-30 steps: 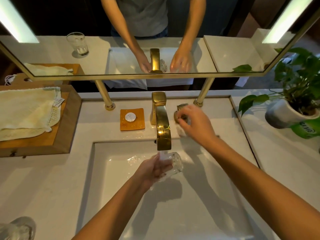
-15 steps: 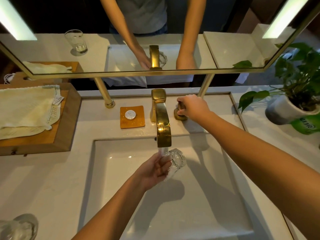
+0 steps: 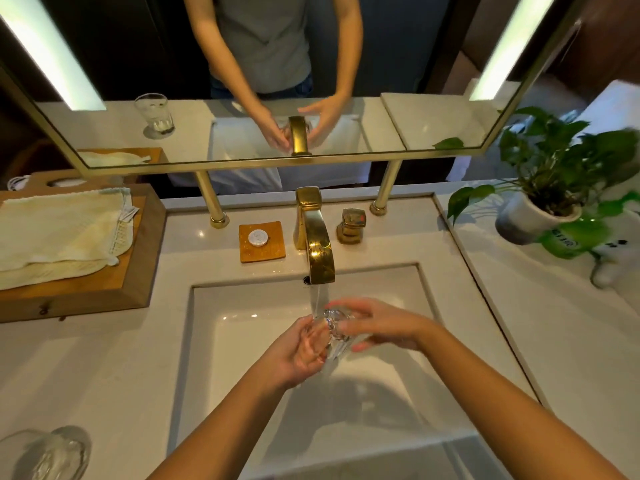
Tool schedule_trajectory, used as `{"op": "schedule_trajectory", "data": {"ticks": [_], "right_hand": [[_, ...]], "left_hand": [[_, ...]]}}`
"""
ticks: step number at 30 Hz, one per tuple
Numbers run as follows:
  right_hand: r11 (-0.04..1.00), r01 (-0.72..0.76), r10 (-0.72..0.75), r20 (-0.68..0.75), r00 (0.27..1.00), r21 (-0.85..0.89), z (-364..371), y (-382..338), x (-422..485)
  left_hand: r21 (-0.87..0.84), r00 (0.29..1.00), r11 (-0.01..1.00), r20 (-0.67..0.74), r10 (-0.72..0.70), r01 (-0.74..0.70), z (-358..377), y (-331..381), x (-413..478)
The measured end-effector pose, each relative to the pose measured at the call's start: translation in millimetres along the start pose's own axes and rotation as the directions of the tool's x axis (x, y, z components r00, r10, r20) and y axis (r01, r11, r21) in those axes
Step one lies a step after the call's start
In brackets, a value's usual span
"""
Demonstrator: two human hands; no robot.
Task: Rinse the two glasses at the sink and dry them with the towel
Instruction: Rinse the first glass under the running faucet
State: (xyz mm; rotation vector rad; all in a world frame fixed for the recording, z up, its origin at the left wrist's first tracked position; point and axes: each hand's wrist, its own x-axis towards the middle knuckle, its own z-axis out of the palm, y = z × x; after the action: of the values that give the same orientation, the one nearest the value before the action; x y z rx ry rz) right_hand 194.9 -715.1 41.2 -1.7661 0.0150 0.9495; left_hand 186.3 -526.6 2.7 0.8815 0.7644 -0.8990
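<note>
Head view, two glasses: the near glass (image 3: pixel 45 452) stands on the counter (image 3: pixel 104 375) front-left. The held glass (image 3: pixel 334 332) is over the sink (image 3: pixel 214 375) under the faucet (image 3: pixel 317 244) stream, gripped by left hand (image 3: pixel 298 348) and right hand (image 3: pixel 377 327). One towel (image 3: pixel 59 233) lies on the tray (image 3: pixel 86 296). The right hand has left the one tap handle (image 3: pixel 351 225).
</note>
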Motion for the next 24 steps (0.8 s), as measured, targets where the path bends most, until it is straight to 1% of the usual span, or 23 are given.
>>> {"op": "schedule_trajectory", "data": {"ticks": [1,4,7,8,9,11,12,13,15,17,18,19,22,24], "right_hand": [[0.998,0.031,-0.032,-0.013,0.999,-0.048,9.2,1.6,-2.1],[0.966,0.118,-0.152,-0.133,0.979,-0.231,32.7,5.1,-3.2],[0.928,0.121,-0.213,-0.234,0.949,-0.354,41.7,3.2,-11.9],[0.894,0.113,-0.237,-0.244,0.941,-0.433,43.4,0.6,-16.1],[0.839,0.096,-0.267,-0.25,0.931,-0.536,45.5,-3.2,-20.2],[0.69,0.064,-0.356,-0.261,0.897,-0.721,49.8,-11.3,-27.3],[0.63,0.054,-0.397,-0.262,0.88,-0.775,50.9,-13.7,-29.5],[0.596,0.048,-0.422,-0.262,0.868,-0.801,51.3,-15.3,-31.5],[0.576,0.031,-0.422,-0.265,0.867,-0.817,49.5,-14.5,-34.3],[0.59,0.019,-0.396,-0.269,0.878,-0.807,47.5,-8.0,-35.4],[0.621,0.014,-0.376,-0.282,0.883,-0.784,46.3,-3.8,-35.4],[0.673,0.017,-0.352,-0.3,0.887,-0.74,44.6,1.0,-35.1],[0.847,0.105,-0.314,-0.329,0.891,-0.522,36.4,16.6,-35.2],[0.899,0.161,-0.308,-0.329,0.893,-0.406,27.8,28.0,-35.4]], "left_hand": [[0.003,1.0,1.0,0.003,-0.001,0.001,0.6,-2.9,-2.2],[0.007,1.0,1.0,0.007,-0.004,0.004,2.1,-11.7,-10.6],[-0.034,1.0,0.999,0.026,-0.013,0.014,-0.7,-18.1,-16.4],[-0.048,0.999,0.999,0.032,-0.011,0.013,-2.6,-19.8,-17.2],[-0.05,1.0,0.999,0.029,-0.008,0.01,-4.6,-22.0,-17.0],[-0.023,1.0,1.0,-0.01,-0.001,0.0,-10.8,-28.3,-14.6],[0.012,0.999,1.0,-0.046,0.014,-0.014,-13.4,-32.0,-14.6],[0.042,0.996,0.999,-0.083,0.035,-0.031,-15.8,-35.9,-14.8],[0.046,0.995,0.997,-0.087,0.058,-0.054,-17.2,-41.2,-17.6],[0.057,0.998,0.996,-0.019,0.064,-0.063,-12.9,-42.9,-23.4],[0.069,0.997,0.995,0.017,0.07,-0.071,-10.1,-42.8,-25.3],[0.09,0.996,0.992,0.042,0.081,-0.085,-7.7,-41.8,-25.8],[0.145,0.989,0.981,0.096,0.115,-0.128,0.1,-38.8,-26.4],[0.156,0.975,0.969,0.137,0.173,-0.194,4.0,-38.5,-23.5]]}}
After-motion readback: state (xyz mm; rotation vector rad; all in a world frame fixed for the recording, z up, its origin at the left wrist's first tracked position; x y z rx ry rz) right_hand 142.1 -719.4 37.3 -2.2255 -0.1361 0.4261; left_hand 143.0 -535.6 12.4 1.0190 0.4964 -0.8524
